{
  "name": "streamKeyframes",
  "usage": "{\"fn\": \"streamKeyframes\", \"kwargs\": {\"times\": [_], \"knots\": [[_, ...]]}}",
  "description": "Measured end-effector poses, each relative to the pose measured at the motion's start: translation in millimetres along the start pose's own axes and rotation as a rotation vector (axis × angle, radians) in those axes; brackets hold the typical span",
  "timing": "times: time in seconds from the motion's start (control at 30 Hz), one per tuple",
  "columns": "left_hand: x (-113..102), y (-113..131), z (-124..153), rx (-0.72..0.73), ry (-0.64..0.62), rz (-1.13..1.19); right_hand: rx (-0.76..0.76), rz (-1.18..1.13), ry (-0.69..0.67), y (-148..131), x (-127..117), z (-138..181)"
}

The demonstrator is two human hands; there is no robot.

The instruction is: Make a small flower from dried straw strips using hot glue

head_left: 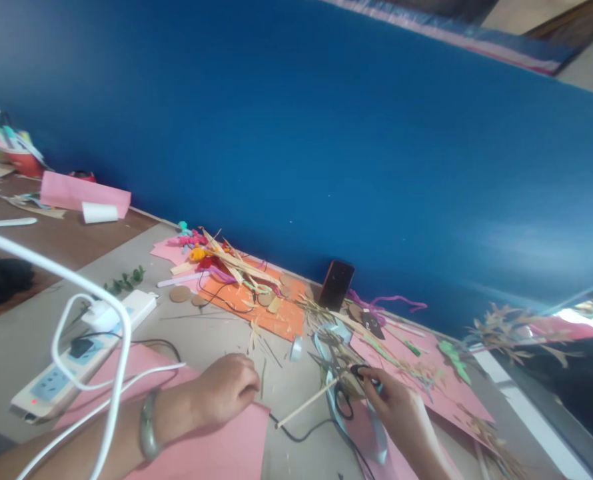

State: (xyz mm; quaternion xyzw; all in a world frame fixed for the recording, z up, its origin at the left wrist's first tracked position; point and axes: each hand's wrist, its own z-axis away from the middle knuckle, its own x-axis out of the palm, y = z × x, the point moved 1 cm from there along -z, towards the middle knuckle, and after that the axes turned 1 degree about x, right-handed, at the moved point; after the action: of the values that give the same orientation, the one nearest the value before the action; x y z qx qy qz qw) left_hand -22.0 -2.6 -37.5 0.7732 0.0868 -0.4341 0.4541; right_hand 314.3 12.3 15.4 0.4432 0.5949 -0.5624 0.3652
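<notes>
My left hand (224, 393) lies curled on a pink paper sheet (236, 443), a bracelet on its wrist. Its fingertips are turned under, so whatever they may hold is hidden. At the right, my right hand (394, 403) has its thumb and fingers closed on a black handle of the scissors (332, 363). The blades are parted and point up-left. A thin wooden stick (304, 405) slants down-left from beside the scissors. Light-blue ribbon (330, 400) runs underneath them, and a roll of tape (296, 349) stands between the hands.
A white power strip (51, 380) with plugs and looping white cable (121, 360) fills the left side. Orange paper (276, 317) carries craft scraps at the back. A dark phone (336, 285) leans on the blue partition (296, 147). Dried stems lie over pink paper (456, 393) at right.
</notes>
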Motion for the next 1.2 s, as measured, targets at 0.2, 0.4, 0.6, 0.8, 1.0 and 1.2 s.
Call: {"fn": "streamKeyframes", "kwargs": {"times": [0.2,0.4,0.6,0.8,1.0,1.2], "knots": [[-0.8,1.6,0.7,-0.012,-0.020,0.002,0.037,-0.017,0.001,-9.1,-0.8,2.9],[-4.4,5.5,-0.2,-0.012,-0.033,-0.005,0.053,-0.102,0.015,-12.9,-7.6,-0.3],[3.3,-0.8,2.2,-0.056,-0.034,-0.016,-0.196,-0.191,-0.147,-55.2,-1.2,4.0],[2.6,0.0,4.5,-0.081,-0.042,-0.036,-0.445,-0.121,-0.292,-118.6,25.3,-5.1],[-9.4,1.8,0.0,-0.170,0.082,0.021,-0.331,0.254,-0.329,-144.0,53.9,-22.1],[-37.4,-2.4,-6.7,-0.327,0.479,0.101,-0.313,0.317,-0.341,-139.4,67.6,-22.5]]}}
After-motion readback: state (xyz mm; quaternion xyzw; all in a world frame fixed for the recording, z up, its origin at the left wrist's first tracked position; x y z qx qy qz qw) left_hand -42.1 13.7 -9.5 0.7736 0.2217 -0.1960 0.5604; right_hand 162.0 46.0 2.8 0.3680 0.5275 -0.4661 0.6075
